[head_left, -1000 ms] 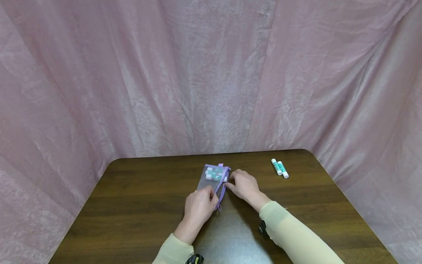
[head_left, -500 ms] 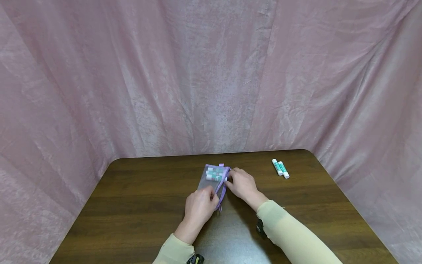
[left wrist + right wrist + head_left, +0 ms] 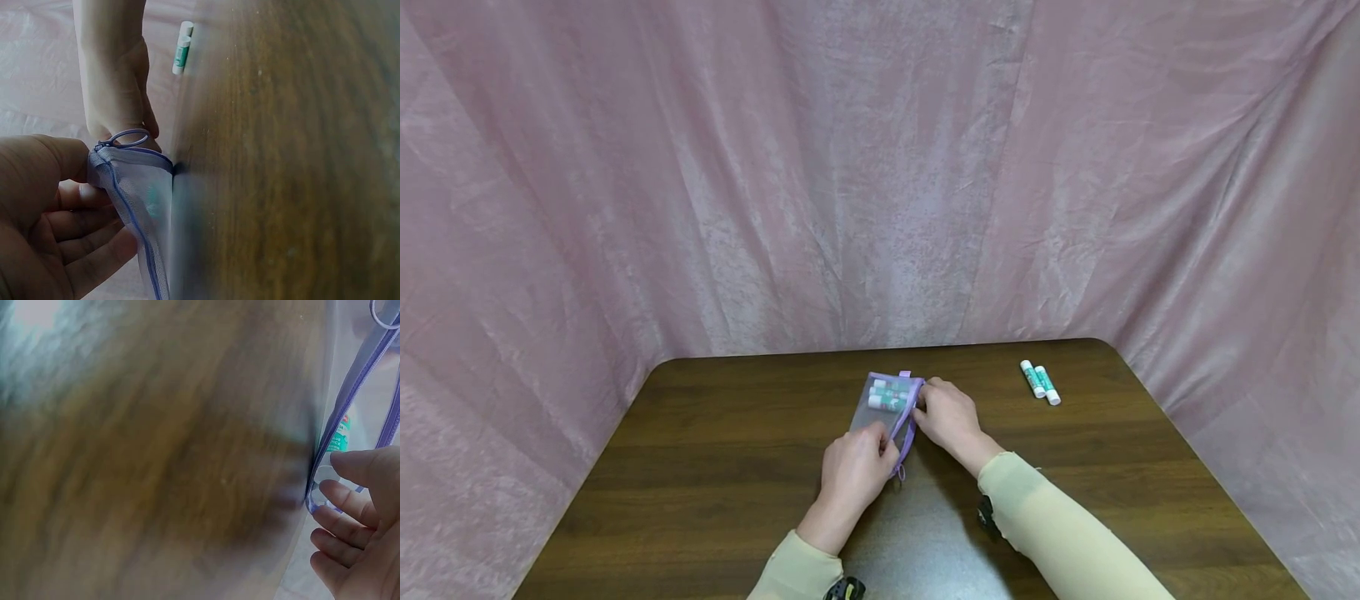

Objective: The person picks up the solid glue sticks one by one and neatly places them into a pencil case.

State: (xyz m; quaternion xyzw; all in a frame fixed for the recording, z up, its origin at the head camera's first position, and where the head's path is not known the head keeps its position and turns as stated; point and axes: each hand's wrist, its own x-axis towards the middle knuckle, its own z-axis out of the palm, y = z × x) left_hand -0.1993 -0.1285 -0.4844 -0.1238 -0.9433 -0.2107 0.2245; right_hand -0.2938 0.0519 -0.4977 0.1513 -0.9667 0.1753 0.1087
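A mesh zip pouch [image 3: 863, 410] with purple trim lies on the table, its zip undone. Several white-and-green glue sticks [image 3: 887, 403] show through the mesh at its far end. My left hand [image 3: 855, 467] grips the pouch's near end by its edge, beside the zip pull [image 3: 130, 137]. At the mouth, my right hand [image 3: 951, 419] holds the white end of a glue stick [image 3: 339, 434] between thumb and index finger, the other fingers loosely bent. In the head view that end is hidden behind the fingers.
Two more glue sticks [image 3: 1040, 383] lie side by side at the back right of the brown wooden table [image 3: 722, 450]. A pink curtain [image 3: 850, 183] hangs behind the table and along its sides.
My right hand has shifted slightly left and away from me against the pouch mouth. The white stick end seen there earlier is now covered in the head view. My left hand stays put.
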